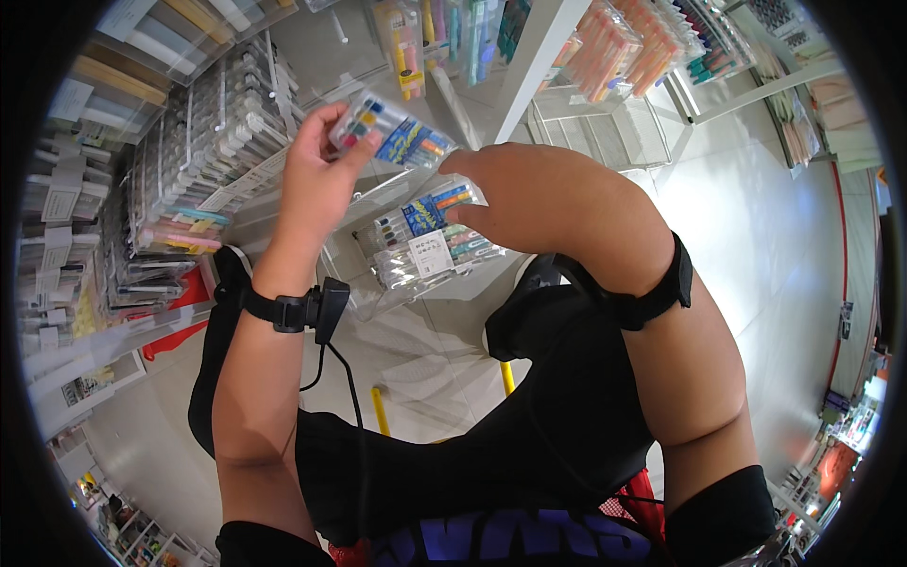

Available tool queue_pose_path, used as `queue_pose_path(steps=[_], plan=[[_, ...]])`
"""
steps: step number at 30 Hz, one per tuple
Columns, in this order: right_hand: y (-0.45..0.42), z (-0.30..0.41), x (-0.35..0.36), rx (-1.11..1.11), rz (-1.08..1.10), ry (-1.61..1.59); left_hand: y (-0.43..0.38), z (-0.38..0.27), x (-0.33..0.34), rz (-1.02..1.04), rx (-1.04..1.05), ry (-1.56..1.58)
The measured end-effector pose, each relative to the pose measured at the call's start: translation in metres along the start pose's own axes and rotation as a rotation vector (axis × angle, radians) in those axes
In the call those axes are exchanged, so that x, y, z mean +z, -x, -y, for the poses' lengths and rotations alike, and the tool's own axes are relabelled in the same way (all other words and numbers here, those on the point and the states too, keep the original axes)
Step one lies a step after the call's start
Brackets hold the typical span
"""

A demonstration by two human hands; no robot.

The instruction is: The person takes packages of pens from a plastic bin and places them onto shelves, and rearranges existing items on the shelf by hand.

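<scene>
My left hand (326, 156) grips a clear pack of pens (397, 135) with a blue printed label, thumb on top. Close to the pack's right end is my right hand (517, 184), its thumb and forefinger apart with nothing visible between them; whether the forefinger touches the pack I cannot tell. Beneath both hands, a clear-sided wire basket (347, 273) stands low between my feet. In it lie a similar blue-labelled pack (429, 212), partly covered by my right thumb, and clear packs of pens (475, 244) with a white tag (430, 254).
Racks of packed pens (212, 135) line the left side. A white post (538, 64) rises ahead, with hanging pen packs (407, 53) beside it. To the right, a wire basket (602, 131) sits below pink pen packs (602, 49). A cable (347, 375) hangs from my left wrist strap.
</scene>
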State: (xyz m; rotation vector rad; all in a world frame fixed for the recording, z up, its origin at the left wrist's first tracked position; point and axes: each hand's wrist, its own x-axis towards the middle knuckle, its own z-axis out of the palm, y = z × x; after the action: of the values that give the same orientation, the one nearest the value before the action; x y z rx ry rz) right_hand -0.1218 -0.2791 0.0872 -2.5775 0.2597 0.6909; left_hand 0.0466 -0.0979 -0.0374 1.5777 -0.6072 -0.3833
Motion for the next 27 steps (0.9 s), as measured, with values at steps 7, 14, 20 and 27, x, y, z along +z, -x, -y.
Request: queue_pose_path(steps=[7, 14, 20, 27], plan=[[-0.003, -0.004, 0.004, -0.039, -0.071, -0.006, 0.019, 0.063, -0.033, 0.069, -0.624, 0.120], [-0.006, -0.006, -0.001, -0.015, -0.029, -0.023, 0.040, 0.091, -0.039, 0.180, -0.791, 0.209], [-0.005, -0.010, 0.001, -0.027, -0.057, -0.006, 0.041, 0.090, -0.030, 0.243, -0.832, -0.037], [-0.006, -0.010, 0.003, -0.038, -0.089, 0.006, 0.048, 0.106, -0.040, 0.317, -0.813, -0.052]])
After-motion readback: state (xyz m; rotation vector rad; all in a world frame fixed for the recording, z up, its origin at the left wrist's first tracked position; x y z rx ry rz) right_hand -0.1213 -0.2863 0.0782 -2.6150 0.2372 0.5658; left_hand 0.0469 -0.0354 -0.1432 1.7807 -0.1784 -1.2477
